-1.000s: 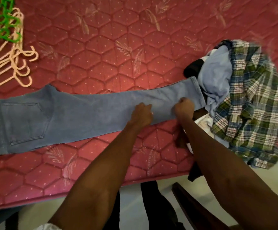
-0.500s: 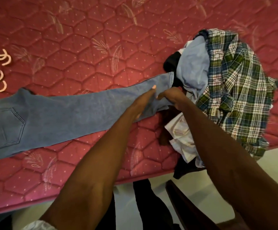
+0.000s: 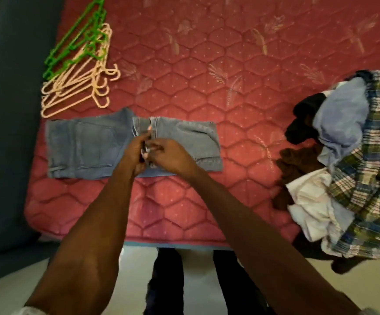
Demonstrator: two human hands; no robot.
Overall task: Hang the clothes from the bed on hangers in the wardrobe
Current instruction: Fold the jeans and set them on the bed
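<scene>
Now the jeans (image 3: pixel 98 146) lie folded on the bed (image 3: pixel 241 92), their long axis running left to right across the near part of the mattress. Both hands meet over the middle of them, where the hem end of the legs lies doubled back. The left hand (image 3: pixel 135 153) and the right hand (image 3: pixel 173 155) are just about touching, fingers curled in toward the hem edges; they seem to pinch the denim there, though blur keeps me from telling how firmly. From this grip the waistband and back pocket stretch away to the left, and the fold bulges to the right.

The hangers (image 3: pixel 80 71) lie beyond the grip and to its left, well apart from the hands, hooks turned toward the jeans. The left hand is the nearer one to them, so I would judge it the natural one to reach for a hanger while the right keeps the fold together. The pile of clothes (image 3: pixel 352 155) sits far off to the right of the grip, untouched, spilling over the bed's near edge.

A second ago the jeans lay stretched out full length, the leg ends reaching the pile, with both hands near the hem. Half a second ago the hands were lifting that hem. Since then the legs have been brought over leftward, halving the length, and the jeans no longer touch the pile.
</scene>
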